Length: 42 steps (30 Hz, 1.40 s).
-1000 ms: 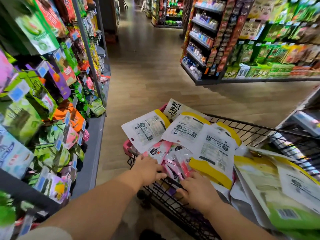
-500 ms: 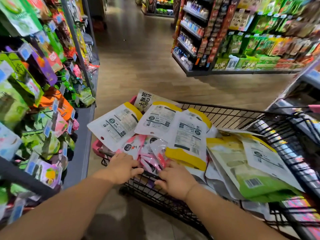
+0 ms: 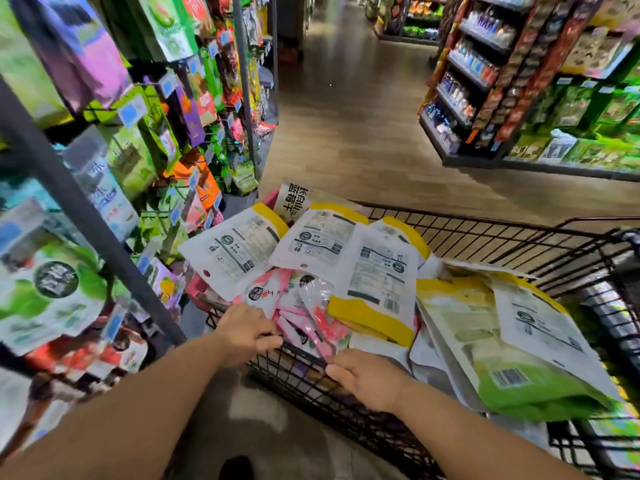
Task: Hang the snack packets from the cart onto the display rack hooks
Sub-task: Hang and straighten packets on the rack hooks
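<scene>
Head, left hand [image 3: 247, 332], right hand [image 3: 369, 379] clasping cart [image 3: 485, 225], packets [image 3: 377, 271] beyond grip

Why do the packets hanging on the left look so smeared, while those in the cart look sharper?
Head view: likely motion blur, strongest on the display rack at the left edge; the white-and-yellow packets in the cart are sharper mid-frame; the wide lens bows the far shelves.
</scene>
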Each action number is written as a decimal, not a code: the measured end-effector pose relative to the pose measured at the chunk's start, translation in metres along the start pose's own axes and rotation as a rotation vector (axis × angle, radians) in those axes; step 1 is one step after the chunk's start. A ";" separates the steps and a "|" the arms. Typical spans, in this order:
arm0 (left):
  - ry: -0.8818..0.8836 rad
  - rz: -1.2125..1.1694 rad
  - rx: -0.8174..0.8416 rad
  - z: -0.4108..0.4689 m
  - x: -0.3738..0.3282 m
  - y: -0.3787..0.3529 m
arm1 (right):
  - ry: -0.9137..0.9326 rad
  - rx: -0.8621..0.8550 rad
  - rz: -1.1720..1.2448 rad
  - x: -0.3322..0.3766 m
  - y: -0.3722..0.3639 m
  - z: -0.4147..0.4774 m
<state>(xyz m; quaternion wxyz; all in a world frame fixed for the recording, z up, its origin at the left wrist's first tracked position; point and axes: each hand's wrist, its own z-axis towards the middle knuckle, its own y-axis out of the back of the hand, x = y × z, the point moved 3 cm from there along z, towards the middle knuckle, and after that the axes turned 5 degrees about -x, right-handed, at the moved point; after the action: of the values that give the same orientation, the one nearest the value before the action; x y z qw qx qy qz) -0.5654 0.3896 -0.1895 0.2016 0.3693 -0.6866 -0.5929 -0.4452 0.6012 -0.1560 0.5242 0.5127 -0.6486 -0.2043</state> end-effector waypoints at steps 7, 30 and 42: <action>0.051 0.016 -0.139 -0.062 -0.027 -0.007 | -0.010 0.079 0.103 0.017 -0.023 -0.035; 0.257 -0.048 0.049 -0.147 -0.042 -0.030 | 0.008 -0.229 -0.449 0.088 -0.027 0.020; 0.452 -0.532 -0.075 -0.149 -0.040 -0.022 | -0.060 -0.193 -0.430 0.070 -0.011 0.018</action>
<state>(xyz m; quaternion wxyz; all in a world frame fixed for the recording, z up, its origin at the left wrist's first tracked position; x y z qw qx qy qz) -0.4270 0.3200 -0.1720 0.2004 0.6497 -0.4818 -0.5528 -0.4512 0.5307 -0.1385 0.4958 0.5804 -0.5172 -0.3871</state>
